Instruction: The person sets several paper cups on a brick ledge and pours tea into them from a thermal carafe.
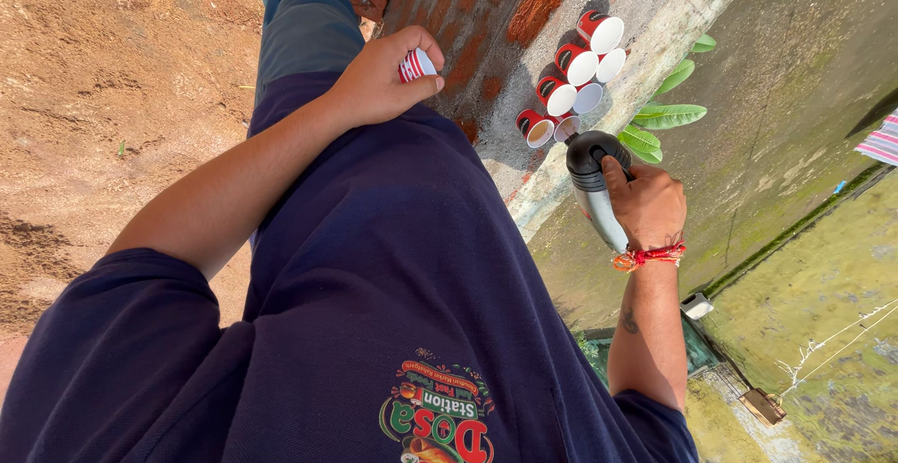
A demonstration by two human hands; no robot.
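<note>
My left hand [379, 78] is closed around a small red and white paper cup [417, 64], held over my dark blue shirt near the brick wall. My right hand [647, 203] grips a steel flask [591, 180] with a black top, thumb on the lid. The flask is tipped, its spout at one cup [566, 127] of a cluster of several red and white paper cups [572, 78] standing on a concrete ledge [655, 0]. The neighbouring cup [537, 130] holds a light brown drink.
A red brick wall [486, 5] runs beside the ledge. Green leaves [659, 119] grow just past the cups. Mossy concrete [795, 61] lies to the right, bare reddish earth [112, 79] to the left. A striped cloth [881, 141] shows at the right edge.
</note>
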